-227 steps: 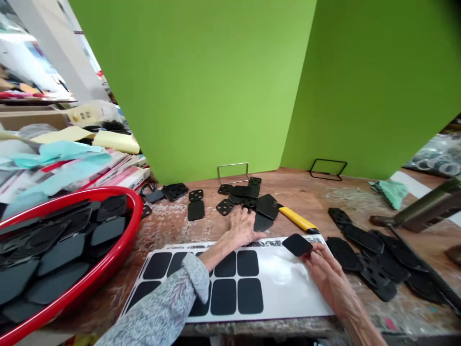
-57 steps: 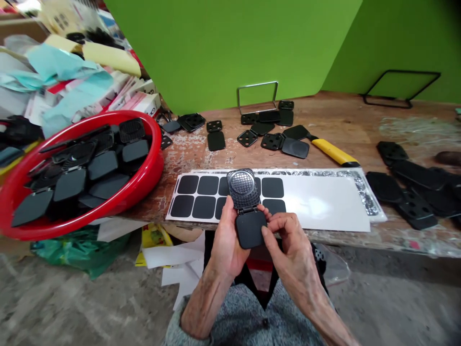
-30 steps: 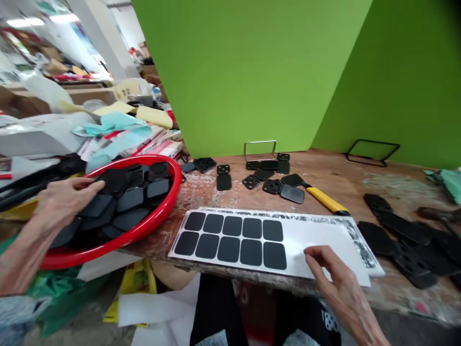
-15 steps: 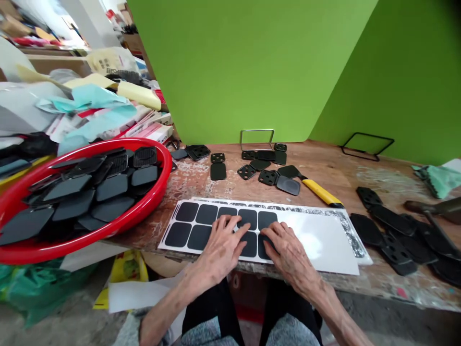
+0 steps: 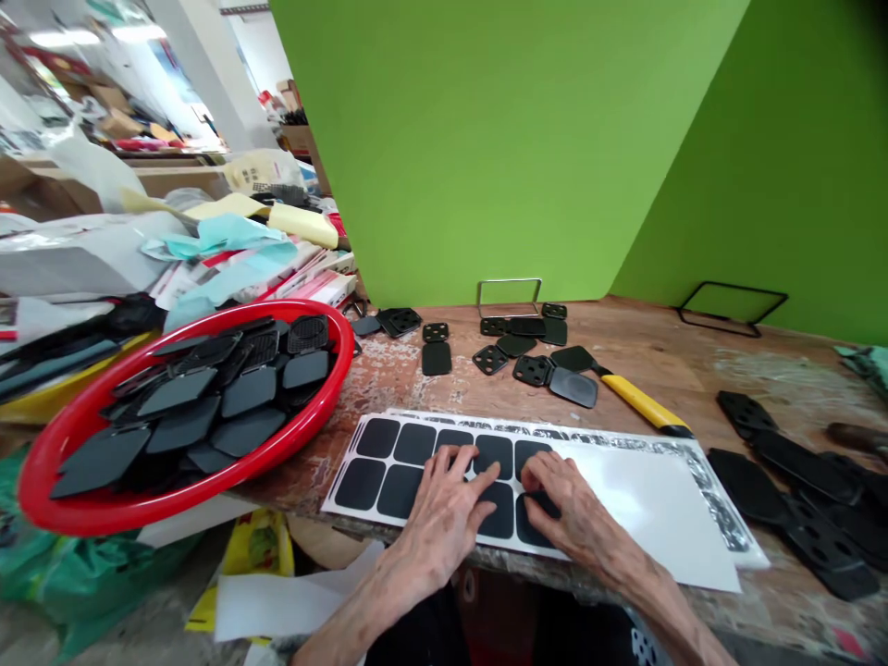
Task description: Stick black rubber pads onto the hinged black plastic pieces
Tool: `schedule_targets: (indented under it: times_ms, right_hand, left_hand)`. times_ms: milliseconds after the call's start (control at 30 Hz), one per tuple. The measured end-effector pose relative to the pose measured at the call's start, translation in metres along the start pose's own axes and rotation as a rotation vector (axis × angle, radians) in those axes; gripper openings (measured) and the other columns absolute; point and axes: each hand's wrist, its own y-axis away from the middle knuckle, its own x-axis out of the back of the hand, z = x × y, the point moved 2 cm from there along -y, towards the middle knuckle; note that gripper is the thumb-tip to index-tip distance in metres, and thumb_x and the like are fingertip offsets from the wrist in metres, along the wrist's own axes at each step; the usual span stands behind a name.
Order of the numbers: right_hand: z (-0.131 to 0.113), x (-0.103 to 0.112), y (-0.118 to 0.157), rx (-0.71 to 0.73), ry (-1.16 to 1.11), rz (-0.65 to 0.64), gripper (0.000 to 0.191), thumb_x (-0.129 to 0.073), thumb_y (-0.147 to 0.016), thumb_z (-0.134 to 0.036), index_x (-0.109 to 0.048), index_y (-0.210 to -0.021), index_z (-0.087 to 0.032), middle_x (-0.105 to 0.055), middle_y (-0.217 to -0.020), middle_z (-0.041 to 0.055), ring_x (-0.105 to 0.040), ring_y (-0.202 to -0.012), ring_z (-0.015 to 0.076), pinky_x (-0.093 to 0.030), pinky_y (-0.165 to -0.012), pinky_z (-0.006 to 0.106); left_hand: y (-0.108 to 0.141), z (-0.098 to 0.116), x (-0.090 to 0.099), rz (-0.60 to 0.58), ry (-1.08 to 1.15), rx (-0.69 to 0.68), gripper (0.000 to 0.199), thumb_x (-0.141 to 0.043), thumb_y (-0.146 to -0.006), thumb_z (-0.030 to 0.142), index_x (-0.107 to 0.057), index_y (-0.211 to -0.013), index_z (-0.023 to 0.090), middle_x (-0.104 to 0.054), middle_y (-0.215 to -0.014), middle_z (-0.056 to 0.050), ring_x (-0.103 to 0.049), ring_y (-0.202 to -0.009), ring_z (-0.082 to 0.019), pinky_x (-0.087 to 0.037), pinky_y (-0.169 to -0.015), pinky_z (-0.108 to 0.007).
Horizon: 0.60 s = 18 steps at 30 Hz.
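Observation:
A white sheet (image 5: 659, 504) lies along the table's front edge, with two rows of black rounded squares (image 5: 417, 444) on its left part. My left hand (image 5: 450, 504) rests on the middle of the sheet, fingers spread, over some of the squares. Beside it on the right, my right hand (image 5: 573, 499) has its thumb and fingers bent at the squares nearest the bare white part. Whether its fingertips grip a square's edge is too small to tell. More sheets and a silvery patterned strip (image 5: 718, 495) show under the top sheet.
At the left stands a red basin (image 5: 315, 416) full of dark plates (image 5: 250, 393). Behind the sheet lie small black pieces (image 5: 437, 358) and a yellow-handled tool (image 5: 642, 400). Black parts (image 5: 805, 462) are heaped at the right. A green board (image 5: 499, 157) rises at the back.
The whole view has shifted, so the table things appear lower and mostly farther right. Both hands stay on the sheet; the right hand's thumb and fingers sit slightly differently over the squares.

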Motion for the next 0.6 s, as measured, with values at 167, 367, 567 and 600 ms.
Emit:
schedule_targets:
  times_ms: [167, 367, 567, 600]
  right_hand:
    - [-0.015, 0.014, 0.022, -0.02, -0.138, 0.088, 0.021, -0.041, -0.088, -0.005, -0.054, -0.094, -0.021, -0.051, -0.097, 0.0064, -0.049, -0.097, 0.023, -0.038, -0.094, 0.048]
    - [0.04, 0.072, 0.041, -0.183, -0.636, 0.454, 0.018, -0.048, -0.095, -0.031, -0.052, -0.112, -0.026, -0.055, -0.107, 0.0058, -0.054, -0.102, 0.021, -0.047, -0.084, 0.035]
    - [0.108, 0.075, -0.032, -0.218, -0.071, 0.371, 0.063, -0.055, -0.087, -0.031, -0.029, -0.144, -0.025, -0.054, -0.128, 0.0113, -0.046, -0.119, 0.0293, -0.036, -0.096, 0.05]
    - [0.113, 0.071, -0.044, -0.229, -0.035, 0.364, 0.066, -0.058, -0.084, -0.029, -0.031, -0.143, -0.024, -0.056, -0.124, 0.0125, -0.046, -0.118, 0.0317, -0.033, -0.096, 0.054]
  left_hand:
    - [-0.003, -0.003, 0.0, 0.007, -0.028, 0.004, 0.04, -0.055, -0.086, 0.02, -0.058, -0.125, 0.031, -0.051, -0.128, -0.009, -0.045, -0.117, -0.03, -0.041, -0.095, -0.056]
    - [-0.007, -0.006, -0.001, 0.075, -0.042, -0.071, 0.038, -0.054, -0.086, 0.02, -0.06, -0.121, 0.032, -0.054, -0.121, -0.008, -0.049, -0.11, -0.028, -0.044, -0.091, -0.054]
    - [-0.009, -0.002, 0.003, 0.037, -0.082, -0.041, 0.038, -0.054, -0.084, 0.019, -0.062, -0.12, 0.03, -0.055, -0.121, -0.008, -0.05, -0.108, -0.028, -0.044, -0.092, -0.052]
    - [-0.009, -0.001, 0.003, 0.046, -0.088, -0.049, 0.038, -0.054, -0.084, 0.02, -0.062, -0.12, 0.03, -0.056, -0.121, -0.008, -0.051, -0.108, -0.028, -0.045, -0.091, -0.052]
